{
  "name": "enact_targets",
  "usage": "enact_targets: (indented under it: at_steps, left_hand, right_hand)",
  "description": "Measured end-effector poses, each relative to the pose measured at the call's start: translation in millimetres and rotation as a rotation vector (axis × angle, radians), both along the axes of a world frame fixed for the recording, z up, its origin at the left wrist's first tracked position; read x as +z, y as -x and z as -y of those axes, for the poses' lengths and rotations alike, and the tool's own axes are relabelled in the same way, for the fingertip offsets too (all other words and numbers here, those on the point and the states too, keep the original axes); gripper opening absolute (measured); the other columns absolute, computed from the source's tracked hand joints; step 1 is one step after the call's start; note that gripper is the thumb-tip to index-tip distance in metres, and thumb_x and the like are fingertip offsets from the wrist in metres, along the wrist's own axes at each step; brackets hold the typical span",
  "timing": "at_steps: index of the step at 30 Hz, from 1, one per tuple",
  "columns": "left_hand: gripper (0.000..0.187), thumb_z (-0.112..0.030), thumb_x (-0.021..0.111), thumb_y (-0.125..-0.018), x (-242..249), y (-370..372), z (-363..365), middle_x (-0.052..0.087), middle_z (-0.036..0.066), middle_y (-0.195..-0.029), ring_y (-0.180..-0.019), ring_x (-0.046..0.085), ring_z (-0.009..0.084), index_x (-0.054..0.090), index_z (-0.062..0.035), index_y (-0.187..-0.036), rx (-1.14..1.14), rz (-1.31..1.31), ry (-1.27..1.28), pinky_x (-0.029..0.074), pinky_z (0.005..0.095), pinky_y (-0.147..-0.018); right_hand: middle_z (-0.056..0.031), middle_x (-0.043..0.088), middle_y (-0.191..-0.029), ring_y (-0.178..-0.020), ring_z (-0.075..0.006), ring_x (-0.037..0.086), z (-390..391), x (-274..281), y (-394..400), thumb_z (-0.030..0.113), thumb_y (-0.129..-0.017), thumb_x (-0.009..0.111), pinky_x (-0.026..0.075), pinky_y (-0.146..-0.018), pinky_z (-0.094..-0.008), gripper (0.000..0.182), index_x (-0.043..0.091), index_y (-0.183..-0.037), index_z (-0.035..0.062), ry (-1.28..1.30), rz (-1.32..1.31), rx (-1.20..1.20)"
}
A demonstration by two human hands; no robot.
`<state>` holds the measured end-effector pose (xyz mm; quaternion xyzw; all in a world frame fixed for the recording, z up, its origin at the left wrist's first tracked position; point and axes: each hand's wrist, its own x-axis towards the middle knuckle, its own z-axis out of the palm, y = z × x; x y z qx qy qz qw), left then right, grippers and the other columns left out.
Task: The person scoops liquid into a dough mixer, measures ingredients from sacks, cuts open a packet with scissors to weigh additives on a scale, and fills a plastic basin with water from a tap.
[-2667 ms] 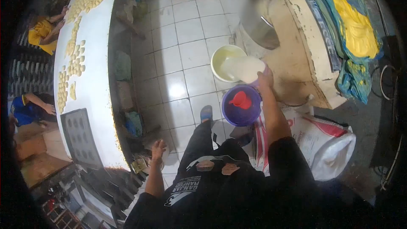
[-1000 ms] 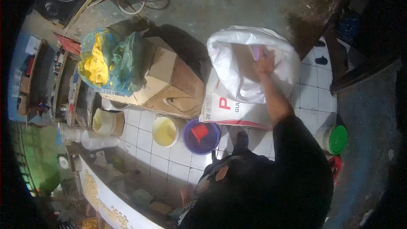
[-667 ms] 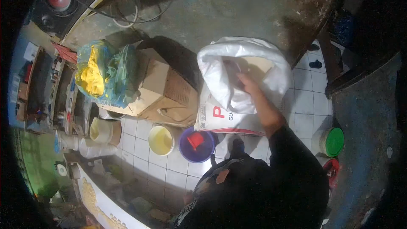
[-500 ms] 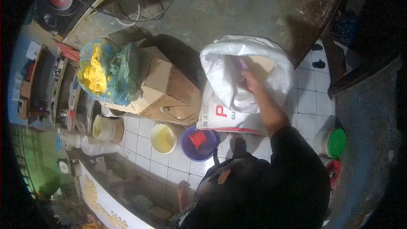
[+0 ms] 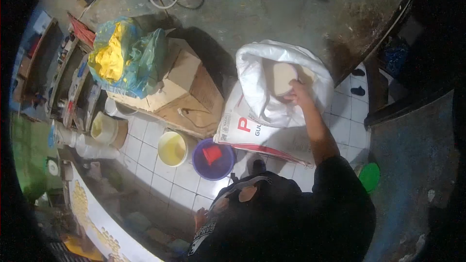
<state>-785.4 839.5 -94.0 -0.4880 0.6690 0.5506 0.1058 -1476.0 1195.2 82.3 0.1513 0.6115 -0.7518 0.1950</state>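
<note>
My right hand (image 5: 300,94) reaches into a large white woven sack (image 5: 259,98) with its top rolled open. Its fingers are closed on the near edge of a scoop (image 5: 280,78) heaped with pale, grainy stuff. The scoop's sides are mostly hidden by its load. More pale stuff (image 5: 306,75) lies behind it inside the sack. My left hand (image 5: 200,217) hangs low beside my body, partly cut off by my dark shirt. Its visible fingers are apart and hold nothing. Nearest to it is the tiled floor (image 5: 182,191).
Left of the sack, a cardboard box (image 5: 194,87) bears a blue-green plastic bag with a yellow mass (image 5: 110,60). A pale bucket (image 5: 173,149) and a purple basin (image 5: 198,169) holding a red cup (image 5: 212,154) stand on the floor. A green lid (image 5: 370,177) is at right.
My right hand has raised the scoop inside the sack. Pale stuff now fills it, where a purple edge showed before. The view has shifted, and my left hand stays low.
</note>
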Motion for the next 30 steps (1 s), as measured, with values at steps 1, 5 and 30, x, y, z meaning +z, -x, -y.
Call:
enact_targets:
  at_steps: [1, 5, 30]
  left_hand:
    - [0.037, -0.032, 0.058, -0.092, -12.3, -4.7, 0.3, 0.061, 0.016, -0.114, -0.098, 0.063, 0.0272, 0.054, -0.0051, -0.117, -0.045, -0.038, 0.034, 0.052, 0.0415, -0.078]
    - [0.032, -0.027, 0.059, -0.09, -34.2, -8.5, 0.5, 0.061, 0.018, -0.117, -0.104, 0.063, 0.0247, 0.057, -0.0043, -0.113, -0.843, 0.276, 0.516, 0.052, 0.0408, -0.082]
    - [0.044, -0.033, 0.054, -0.096, -18.0, -69.2, -11.4, 0.065, 0.014, -0.109, -0.092, 0.065, 0.0256, 0.053, 0.0002, -0.125, 0.52, -0.065, -0.269, 0.052, 0.0363, -0.074]
  right_hand:
    - [-0.0145, 0.052, -0.105, -0.086, -0.0315, 0.061, -4.7, 3.2, -4.5, 0.024, -0.08, 0.066, 0.062, -0.071, -0.0505, 0.053, 0.05, -0.125, 0.0015, -0.001, -0.018, -0.029]
    - [-0.0149, 0.054, -0.107, -0.084, -0.0307, 0.062, -20.0, 30.7, -27.0, 0.023, -0.08, 0.065, 0.062, -0.07, -0.0491, 0.052, 0.049, -0.125, 0.0, -0.038, -0.087, -0.039]
    - [-0.0156, 0.057, -0.127, -0.12, -0.0288, 0.054, 97.3, 64.9, -218.0, 0.012, -0.087, 0.054, 0.042, -0.104, -0.0437, 0.047, 0.047, -0.13, -0.0048, 0.553, 0.208, 0.29]
